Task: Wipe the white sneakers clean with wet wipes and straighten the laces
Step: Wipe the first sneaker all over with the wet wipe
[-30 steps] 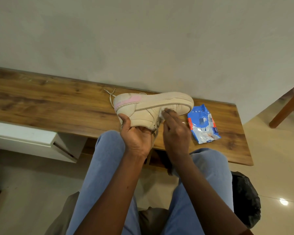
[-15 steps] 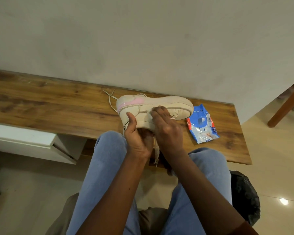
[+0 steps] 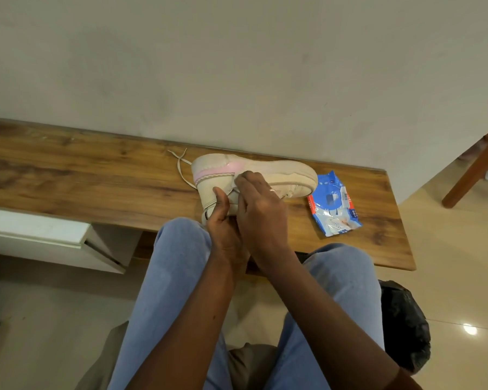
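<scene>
Holding the cream-white leather sneaker with a pink heel band [image 3: 279,171] for wiping

The left hand [image 3: 223,223] gripped the sneaker from below at the centre of the frame, with the thumb up its side panel. The right hand [image 3: 261,209] lay over it, fingers bent and tips pressed just below the pink band. Whether a wipe was bunched under them could not be told. The shoe lay on its side over the near part of the long brown wooden bench [image 3: 68,175], sole turned toward the wall. A loose pale lace [image 3: 181,168] trailed off to the left. Just right of the toe lay the blue-and-white soft pack of wet wipes [image 3: 333,209]. Light and fairly stiff, the sneaker probably suited a one-handed hold. Its smooth upper would likely turn slippery when wet, so cupping the ankle opening and midfoot looked safest. The limp lace would need pulling by its ends.
</scene>
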